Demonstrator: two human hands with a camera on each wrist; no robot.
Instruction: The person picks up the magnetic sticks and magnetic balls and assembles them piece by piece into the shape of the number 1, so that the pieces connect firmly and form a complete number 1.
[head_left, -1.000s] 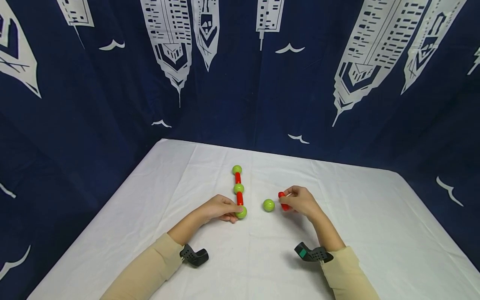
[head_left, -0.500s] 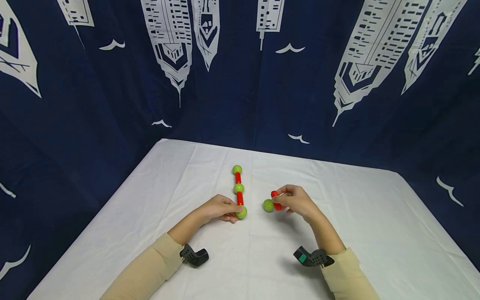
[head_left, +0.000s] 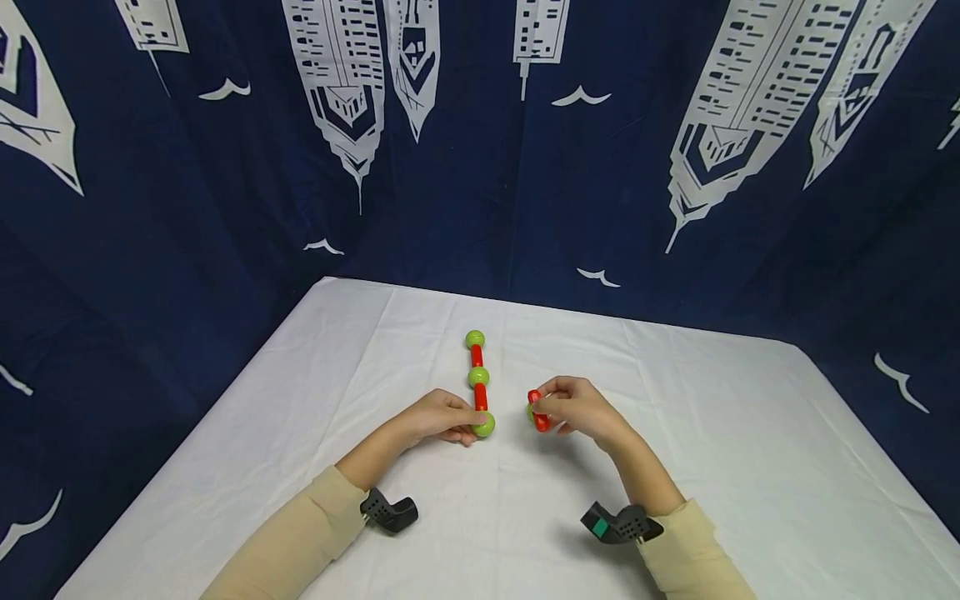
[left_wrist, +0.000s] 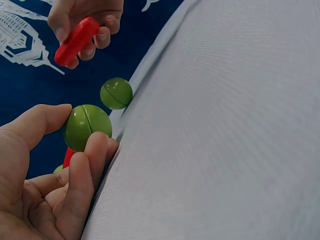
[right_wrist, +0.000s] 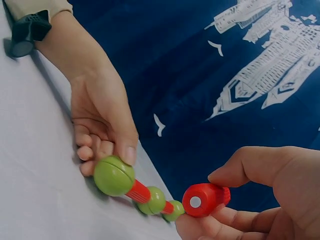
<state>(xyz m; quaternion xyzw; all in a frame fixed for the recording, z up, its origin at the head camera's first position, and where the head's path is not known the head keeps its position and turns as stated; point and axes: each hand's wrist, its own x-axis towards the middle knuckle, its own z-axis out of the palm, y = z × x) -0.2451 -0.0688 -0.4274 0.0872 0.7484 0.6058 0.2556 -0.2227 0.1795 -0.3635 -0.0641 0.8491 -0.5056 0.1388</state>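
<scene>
A straight chain of green balls and red rods lies on the white cloth, running away from me. My left hand (head_left: 437, 417) pinches the chain's nearest green ball (head_left: 486, 425) between thumb and fingers. Beyond it follow a red rod (head_left: 481, 398), a middle ball (head_left: 478, 377), a second rod (head_left: 476, 357) and the far ball (head_left: 475, 339). To the right, my right hand (head_left: 585, 408) holds a loose red rod (left_wrist: 77, 41) by thumb and fingertips; a pale round spot marks its end in the right wrist view. A loose green ball (left_wrist: 116, 93) on the cloth is mostly hidden behind that rod in the head view.
The white cloth (head_left: 712, 433) covers the table out to its edges. Behind hangs a dark blue curtain (head_left: 480, 208) with white building and bird prints. Each wrist wears a black camera, the left one (head_left: 390, 511) and the right one (head_left: 621, 525).
My right hand has carried the red rod leftward, from right of the loose green ball to over it in the head view. The left hand and the chain have stayed put.
</scene>
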